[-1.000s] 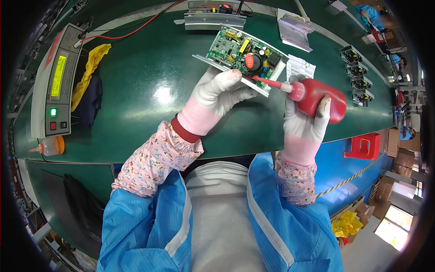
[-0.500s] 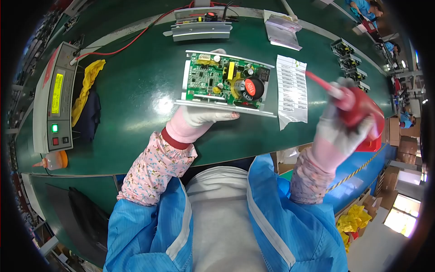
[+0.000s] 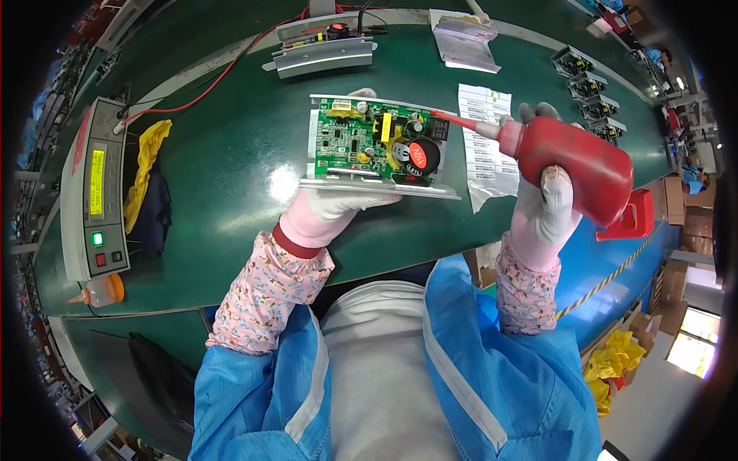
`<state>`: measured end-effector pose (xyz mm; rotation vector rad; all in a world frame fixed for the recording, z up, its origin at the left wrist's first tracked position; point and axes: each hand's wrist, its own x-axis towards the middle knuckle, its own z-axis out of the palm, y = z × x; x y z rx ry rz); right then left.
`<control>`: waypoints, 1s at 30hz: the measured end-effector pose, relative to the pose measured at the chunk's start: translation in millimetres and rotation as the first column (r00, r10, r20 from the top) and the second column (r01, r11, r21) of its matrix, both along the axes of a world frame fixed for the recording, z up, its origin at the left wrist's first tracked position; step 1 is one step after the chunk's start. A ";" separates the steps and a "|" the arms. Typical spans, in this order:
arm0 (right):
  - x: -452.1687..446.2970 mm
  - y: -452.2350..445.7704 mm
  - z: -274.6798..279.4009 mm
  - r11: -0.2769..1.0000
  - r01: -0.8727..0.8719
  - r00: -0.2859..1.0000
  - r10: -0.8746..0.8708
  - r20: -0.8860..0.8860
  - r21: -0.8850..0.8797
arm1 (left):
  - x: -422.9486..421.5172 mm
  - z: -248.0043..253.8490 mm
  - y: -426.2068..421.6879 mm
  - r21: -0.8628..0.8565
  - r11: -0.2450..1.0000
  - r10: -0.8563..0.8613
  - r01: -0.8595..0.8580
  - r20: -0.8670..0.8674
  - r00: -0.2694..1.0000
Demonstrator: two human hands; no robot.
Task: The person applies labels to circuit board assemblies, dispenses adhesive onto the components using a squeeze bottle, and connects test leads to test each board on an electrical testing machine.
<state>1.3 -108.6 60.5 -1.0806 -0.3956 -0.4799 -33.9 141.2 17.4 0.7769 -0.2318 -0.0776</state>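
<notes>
My left hand, in a white and pink glove, grips a green circuit board in a silver metal frame from below and behind. The board faces up toward the camera, with a round black part labelled 110V at its right. My right hand, gloved too, is wrapped round a red squeeze bottle. The bottle's thin red nozzle points left, its tip at the board's upper right edge; whether it touches cannot be made out. A printed label sheet lies on the table behind the nozzle.
A tester with a lit display stands at the left, beside yellow cloth and a small orange-capped bottle. Another framed board and a bent metal piece lie at the back. Several boards stand at the right.
The board has turned from a tilt to nearly level and moved left. My right hand swung the bottle away to the right, then brought its nozzle back to the board's upper right.
</notes>
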 end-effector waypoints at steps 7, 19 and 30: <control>-11.0 6.5 -2.3 0.981 0.172 0.976 -0.158 0.149 -0.088 | -12.0 -5.7 8.8 -0.139 0.980 -0.173 0.141 -0.255 0.951; -1.2 -2.8 10.5 0.865 0.302 0.953 -0.289 0.093 -0.401 | -6.5 -1.4 9.0 -0.354 0.914 -0.258 0.195 -0.137 0.956; 26.9 -37.6 23.0 0.919 -0.243 0.843 0.359 -0.401 0.312 | 27.8 -23.6 19.5 -0.575 0.508 -0.754 0.641 0.062 0.653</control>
